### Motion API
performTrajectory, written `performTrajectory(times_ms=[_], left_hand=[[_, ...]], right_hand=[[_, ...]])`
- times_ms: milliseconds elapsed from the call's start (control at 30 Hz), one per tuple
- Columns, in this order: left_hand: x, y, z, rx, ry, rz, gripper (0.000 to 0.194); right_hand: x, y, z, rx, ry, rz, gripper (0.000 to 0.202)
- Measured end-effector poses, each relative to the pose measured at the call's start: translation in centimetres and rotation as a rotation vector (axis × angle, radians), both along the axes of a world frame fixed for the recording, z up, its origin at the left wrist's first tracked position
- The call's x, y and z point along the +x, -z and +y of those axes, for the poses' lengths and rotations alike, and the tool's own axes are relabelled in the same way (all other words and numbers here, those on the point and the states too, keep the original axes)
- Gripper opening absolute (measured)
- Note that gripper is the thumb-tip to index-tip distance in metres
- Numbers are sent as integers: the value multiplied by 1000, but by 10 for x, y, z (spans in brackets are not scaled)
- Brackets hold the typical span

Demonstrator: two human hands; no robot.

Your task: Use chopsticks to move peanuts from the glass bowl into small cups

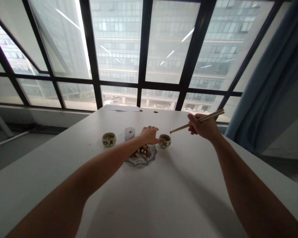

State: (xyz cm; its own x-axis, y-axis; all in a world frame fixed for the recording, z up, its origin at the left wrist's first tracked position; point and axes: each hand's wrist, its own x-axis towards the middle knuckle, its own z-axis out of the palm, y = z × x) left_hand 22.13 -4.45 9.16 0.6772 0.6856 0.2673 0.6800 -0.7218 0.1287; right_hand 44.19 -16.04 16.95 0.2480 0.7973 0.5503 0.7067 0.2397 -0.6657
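My left hand (149, 134) reaches over the back of a clear glass dish (140, 162), fingers apart, its thumb at the rim of the right cup (165, 141). Brown and pale pieces (144, 151) that look like nuts lie in the dish. My right hand (204, 127) is closed around a pair of wooden chopsticks (197, 123), whose tips point left, just above and right of that cup. A small dark bit shows at the tips. Left of the dish stands a second cup (109, 139) with dark characters. A white translucent container (129, 133) stands behind the dish.
The white table (149, 198) extends to the windows (172, 43). Papers (120, 108) lie at its far left edge, near two dark round spots. A blue curtain (265, 86) hangs at the right.
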Motion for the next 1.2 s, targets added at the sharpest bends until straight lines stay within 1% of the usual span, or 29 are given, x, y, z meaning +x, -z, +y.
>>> performTrajectory(times_ms=[67, 133, 200, 267, 367, 433, 533, 733, 933, 1000, 1067, 1133, 1200], left_hand=[[29, 2, 0, -46, 5, 93, 78], [47, 5, 2, -79, 3, 163, 78], [56, 7, 4, -90, 3, 186, 76], [59, 8, 5, -61, 26, 163, 77], [57, 8, 2, 33, 109, 112, 79], [54, 9, -1, 84, 154, 99, 77], [52, 11, -2, 113, 178, 89, 74], [55, 13, 6, 77, 171, 126, 75], [57, 11, 13, -14, 151, 152, 70], [55, 10, 15, -31, 144, 173, 71], [49, 8, 18, -26, 144, 195, 74], [35, 3, 23, 0, 146, 191, 79], [12, -3, 29, 49, 138, 120, 77]], right_hand=[[-1, 0, 0, -29, -11, -10, 63], [-2, 0, 0, -37, -42, -6, 63], [-3, 1, 0, -36, -72, -3, 62], [-5, 2, -1, -42, -95, -10, 60], [-8, 3, -2, -92, -136, -44, 57], [-10, 5, -1, -143, -160, -79, 55], [-12, 10, 3, -186, -175, -123, 55], [-5, 22, 13, -239, -240, -218, 53], [-3, 23, 13, -228, -185, -306, 50], [-5, 21, 10, -191, -156, -324, 53], [-9, 18, 8, -88, -108, -287, 58], [-13, 14, 5, 47, -78, -178, 62], [-21, 11, 2, 128, -111, -31, 65]])
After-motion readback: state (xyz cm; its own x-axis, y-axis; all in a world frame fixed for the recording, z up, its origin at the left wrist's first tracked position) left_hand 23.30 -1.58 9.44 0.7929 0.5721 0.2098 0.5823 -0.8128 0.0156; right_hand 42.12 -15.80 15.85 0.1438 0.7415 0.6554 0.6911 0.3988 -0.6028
